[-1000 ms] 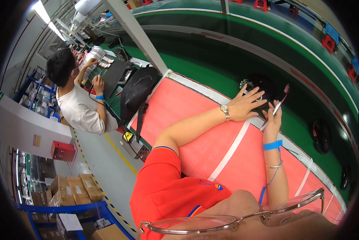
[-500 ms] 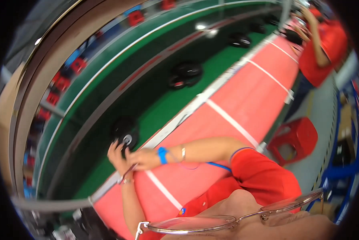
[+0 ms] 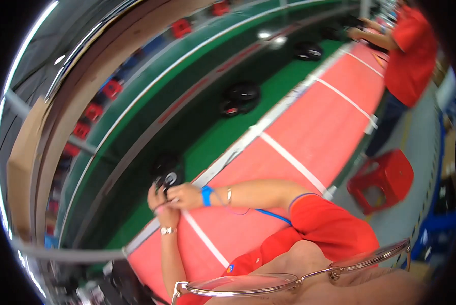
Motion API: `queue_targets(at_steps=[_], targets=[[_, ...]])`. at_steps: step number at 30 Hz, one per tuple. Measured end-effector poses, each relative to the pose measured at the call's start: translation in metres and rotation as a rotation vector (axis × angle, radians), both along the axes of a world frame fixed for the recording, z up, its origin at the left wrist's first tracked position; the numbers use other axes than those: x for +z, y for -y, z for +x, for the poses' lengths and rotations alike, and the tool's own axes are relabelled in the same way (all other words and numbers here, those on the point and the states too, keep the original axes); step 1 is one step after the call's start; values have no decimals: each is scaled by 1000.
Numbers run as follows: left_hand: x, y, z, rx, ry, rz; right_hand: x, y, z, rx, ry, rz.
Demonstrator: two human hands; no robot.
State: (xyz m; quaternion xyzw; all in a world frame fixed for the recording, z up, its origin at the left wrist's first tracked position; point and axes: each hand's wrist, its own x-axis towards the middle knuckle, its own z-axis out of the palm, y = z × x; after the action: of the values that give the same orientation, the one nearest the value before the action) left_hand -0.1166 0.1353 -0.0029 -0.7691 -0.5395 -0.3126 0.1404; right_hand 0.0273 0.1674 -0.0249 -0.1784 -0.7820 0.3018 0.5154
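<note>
A glossy black round unit with a pale ring on it lies on the green conveyor belt, just beyond my hands. My left hand, with a metal watch at the wrist, has its fingers curled at the unit's near side, around something dark. Close against it is my right hand, fingers bent and pressed together beside the left fingers. A blue wrist strap with a thin cord circles my right wrist. What either hand holds is too small and blurred to name.
Pink work surface with white stripes runs along the belt. More black units sit farther up the belt. A co-worker in a red shirt stands at the far right, near a red stool. Beige ledge at left.
My left fingers, spread before, have curled in at the black unit, and my hands have drawn closer together. The whole view has shifted slightly. The co-worker's hands have lowered.
</note>
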Motion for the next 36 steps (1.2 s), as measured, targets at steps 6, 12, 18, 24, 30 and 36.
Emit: queue_targets(at_steps=[6,12,18,24,30,36], targets=[[18,87,-24,66,-144,-318,-12,-7,-4,21,-164,-122],[15,268,-37,393,-136,-612,0,-14,12,171,119,-302],[-25,324,-28,456,-70,-376,-15,-39,11,176,273,-194],[-42,331,-32,482,-67,-196,-20,-40,-6,198,185,-160],[-44,327,-35,479,-82,-165,-36,-69,-8,319,298,-409],[-43,321,-34,435,-53,-158,-30,-73,3,231,341,-184]])
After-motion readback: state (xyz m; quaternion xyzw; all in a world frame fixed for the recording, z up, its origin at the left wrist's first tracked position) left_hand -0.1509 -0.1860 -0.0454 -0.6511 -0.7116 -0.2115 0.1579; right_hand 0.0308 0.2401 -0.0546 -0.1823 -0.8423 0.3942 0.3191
